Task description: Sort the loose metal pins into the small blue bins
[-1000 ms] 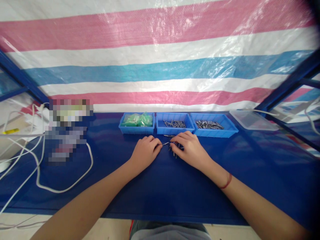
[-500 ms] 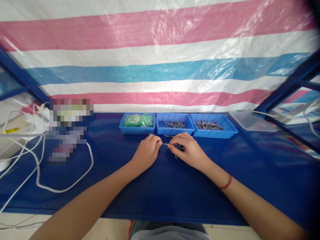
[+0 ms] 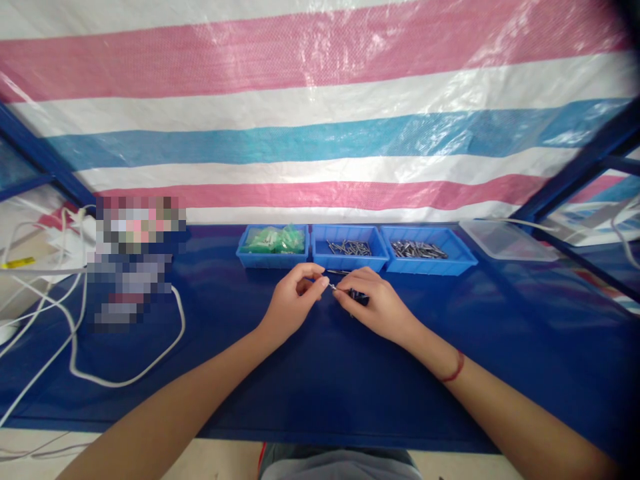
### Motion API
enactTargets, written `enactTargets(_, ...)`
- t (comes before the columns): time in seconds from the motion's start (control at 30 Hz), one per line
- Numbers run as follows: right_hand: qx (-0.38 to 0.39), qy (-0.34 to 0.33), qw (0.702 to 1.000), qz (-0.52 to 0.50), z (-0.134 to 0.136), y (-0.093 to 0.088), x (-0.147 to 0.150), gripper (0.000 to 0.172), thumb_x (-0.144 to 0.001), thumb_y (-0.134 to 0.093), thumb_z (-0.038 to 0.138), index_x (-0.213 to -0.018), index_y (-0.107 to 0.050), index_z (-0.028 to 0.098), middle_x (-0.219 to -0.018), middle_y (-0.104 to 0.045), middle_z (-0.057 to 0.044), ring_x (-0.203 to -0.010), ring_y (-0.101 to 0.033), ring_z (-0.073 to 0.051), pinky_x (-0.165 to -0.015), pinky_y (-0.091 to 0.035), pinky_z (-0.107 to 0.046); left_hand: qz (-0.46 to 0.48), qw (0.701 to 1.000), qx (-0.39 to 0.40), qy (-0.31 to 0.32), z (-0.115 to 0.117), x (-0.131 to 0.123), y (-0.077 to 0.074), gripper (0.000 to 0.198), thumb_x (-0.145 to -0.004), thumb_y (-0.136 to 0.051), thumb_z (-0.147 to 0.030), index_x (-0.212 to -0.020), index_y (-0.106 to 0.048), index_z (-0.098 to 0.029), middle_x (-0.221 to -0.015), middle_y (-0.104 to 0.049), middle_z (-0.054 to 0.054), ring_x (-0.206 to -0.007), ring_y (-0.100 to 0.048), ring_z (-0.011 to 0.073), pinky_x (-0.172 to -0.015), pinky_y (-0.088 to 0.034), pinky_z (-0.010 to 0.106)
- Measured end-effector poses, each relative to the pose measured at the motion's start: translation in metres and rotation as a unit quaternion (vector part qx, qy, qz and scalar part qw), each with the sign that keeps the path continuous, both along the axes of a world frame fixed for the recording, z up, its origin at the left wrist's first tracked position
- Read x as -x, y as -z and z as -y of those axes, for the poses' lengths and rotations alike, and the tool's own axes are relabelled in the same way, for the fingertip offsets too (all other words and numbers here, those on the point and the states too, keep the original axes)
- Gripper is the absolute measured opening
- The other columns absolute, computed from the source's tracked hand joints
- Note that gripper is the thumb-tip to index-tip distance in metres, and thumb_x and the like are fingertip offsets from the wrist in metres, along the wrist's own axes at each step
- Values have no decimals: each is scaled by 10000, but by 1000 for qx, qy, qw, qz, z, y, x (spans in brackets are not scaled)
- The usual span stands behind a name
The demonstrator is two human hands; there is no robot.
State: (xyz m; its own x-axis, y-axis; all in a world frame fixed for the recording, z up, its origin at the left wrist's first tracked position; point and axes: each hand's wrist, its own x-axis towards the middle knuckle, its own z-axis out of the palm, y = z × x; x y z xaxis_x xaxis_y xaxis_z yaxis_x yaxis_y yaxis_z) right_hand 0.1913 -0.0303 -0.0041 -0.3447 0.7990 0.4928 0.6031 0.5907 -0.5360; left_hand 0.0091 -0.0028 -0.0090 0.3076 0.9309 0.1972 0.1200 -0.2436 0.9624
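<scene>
My left hand (image 3: 293, 300) and my right hand (image 3: 374, 301) meet on the blue table (image 3: 320, 380), just in front of the middle bin. Both pinch a thin metal pin (image 3: 331, 286) between their fingertips. Under my right palm lie a few more small dark pins (image 3: 359, 296). Three blue bins stand in a row behind the hands: the left bin (image 3: 273, 243) holds green plastic parts, the middle bin (image 3: 349, 248) and the right bin (image 3: 425, 253) hold metal pins.
White cables (image 3: 100, 347) loop over the table's left side beside a blurred object (image 3: 131, 260). A clear plastic lid (image 3: 505, 239) lies at the right rear. A striped tarp (image 3: 320, 120) hangs behind. Blue frame bars run along both sides.
My hands have drawn together and lifted slightly; the left thumb and fingers have opened from a loose fist into a pinch on the pin's end, and the right fingertips have closed on the other end.
</scene>
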Motion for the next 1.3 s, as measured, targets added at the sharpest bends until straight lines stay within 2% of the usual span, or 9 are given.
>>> enactTargets(0.2, -11, -14, 1000, -3, 2, -1, 2, 135, -875, -553, 210, -764, -629, 194, -837, -682, -44, -807, -592, -177, -765, -427, -338, 22, 1000, 8, -2, 1, -2, 0, 238, -812, -626, -276, -1008, -554, -162, -855, -578, 2, -637, -552, 81, -597, -454, 207)
enactTargets(0.57, -1, -21, 999, -31, 1, 1, 2, 150, -872, -540, 189, -752, -629, 209, -824, -688, -36, -786, -605, -170, -761, -444, -341, 39, 999, 29, 18, 4, -4, -7, 303, -793, -643, -261, -1055, -524, -168, -835, -617, -3, -585, -545, 70, -572, -443, 200)
enactTargets(1.03, -1, 2, 998, -60, -1, 5, -1, 69, -818, -610, 200, -752, -618, 219, -787, -676, -17, -789, -610, -173, -772, -457, -346, 12, 1000, 5, 18, 3, -1, -2, 329, -816, -633, -290, -1107, -537, -172, -928, -624, 28, -613, -543, 75, -575, -446, 200)
enactTargets(1.3, -3, 14, 996, -87, 0, 0, -3, 60, -831, -609, 255, -781, -630, 229, -783, -673, -32, -791, -610, -194, -766, -475, -365, 0, 1000, -4, 21, 2, 0, 0, 285, -835, -592, -265, -1102, -542, -177, -930, -587, 24, -633, -545, 79, -598, -452, 203)
